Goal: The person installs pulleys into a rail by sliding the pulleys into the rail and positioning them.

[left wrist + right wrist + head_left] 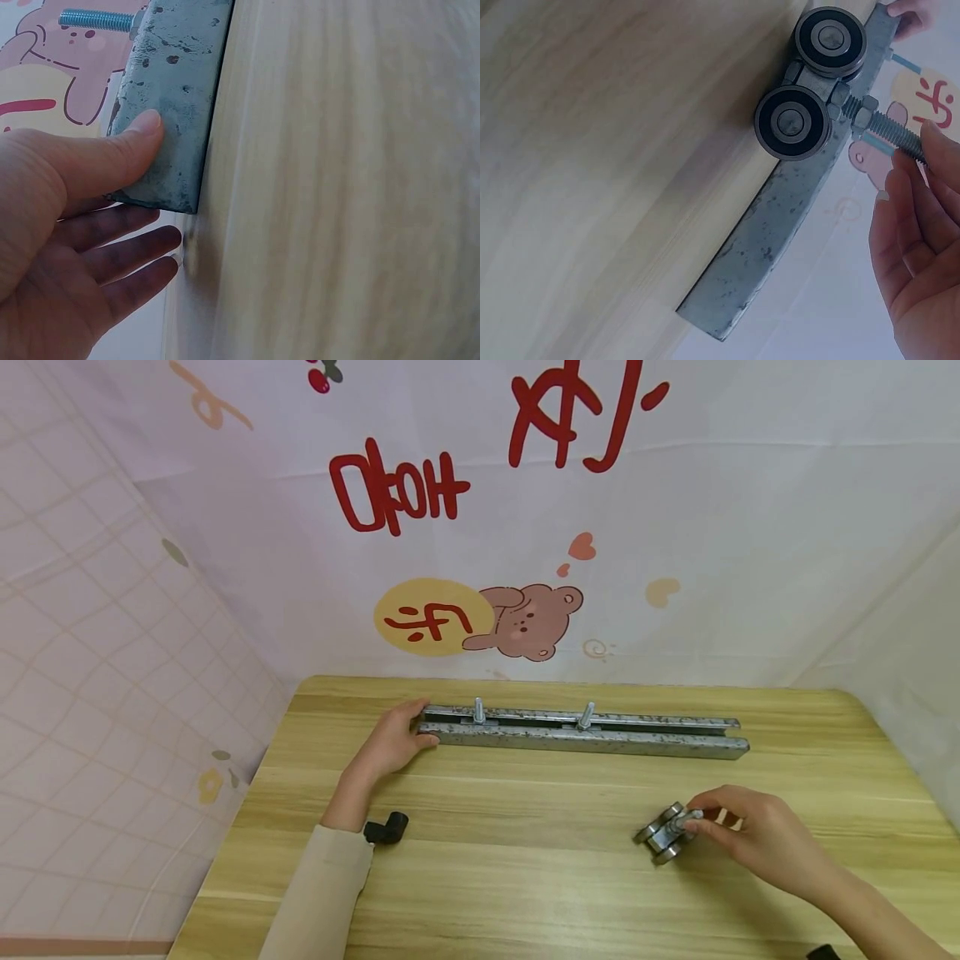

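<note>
My left hand grips the left end of a slotted steel channel rail, which lies lengthwise on the table. In the left wrist view the thumb presses the rail's side while other fingers spread past its end. Two threaded bolts, a left one and a right one, stand up through the slot. My right hand pinches the threaded stem of a roller trolley with thumb and fingertips. The trolley's round wheels show in the right wrist view; whether they touch the table I cannot tell.
The wood-grain table ends at a printed cloth backdrop behind the rail. A grid-patterned cloth hangs along the left side. A small black fitting sits by the left sleeve.
</note>
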A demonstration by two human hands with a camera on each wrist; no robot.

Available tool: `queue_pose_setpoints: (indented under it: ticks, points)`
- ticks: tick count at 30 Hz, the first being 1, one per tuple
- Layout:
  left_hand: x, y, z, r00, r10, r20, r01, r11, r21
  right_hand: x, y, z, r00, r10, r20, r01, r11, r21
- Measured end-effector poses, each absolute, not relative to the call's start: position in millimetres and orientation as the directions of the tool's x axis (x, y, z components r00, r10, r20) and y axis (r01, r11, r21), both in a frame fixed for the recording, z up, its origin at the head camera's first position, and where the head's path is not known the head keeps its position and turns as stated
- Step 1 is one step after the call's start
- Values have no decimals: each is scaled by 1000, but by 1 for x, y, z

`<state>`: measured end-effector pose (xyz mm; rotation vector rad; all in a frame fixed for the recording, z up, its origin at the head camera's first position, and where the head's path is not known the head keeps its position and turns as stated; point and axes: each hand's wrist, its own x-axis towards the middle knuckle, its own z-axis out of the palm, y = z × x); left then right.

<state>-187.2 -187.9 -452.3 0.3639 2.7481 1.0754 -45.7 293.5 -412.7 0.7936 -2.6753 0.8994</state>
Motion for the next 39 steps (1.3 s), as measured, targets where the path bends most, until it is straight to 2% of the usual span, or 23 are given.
queue_pose_setpoints:
  ticks: [11, 31, 39]
  points:
    - [-188, -187, -452, -955, 292, -61, 174, 710, 682, -50, 305, -413, -890, -326, 320, -452, 728, -515]
    - [-188, -187, -450, -952, 303, -40, 199, 715, 671, -60, 326, -416, -909, -239, 342, -389, 783, -486]
    - [-188, -187, -450, -954, 295, -48, 189, 720, 668, -61, 336, -414, -933, -188, 306, -329, 788, -520]
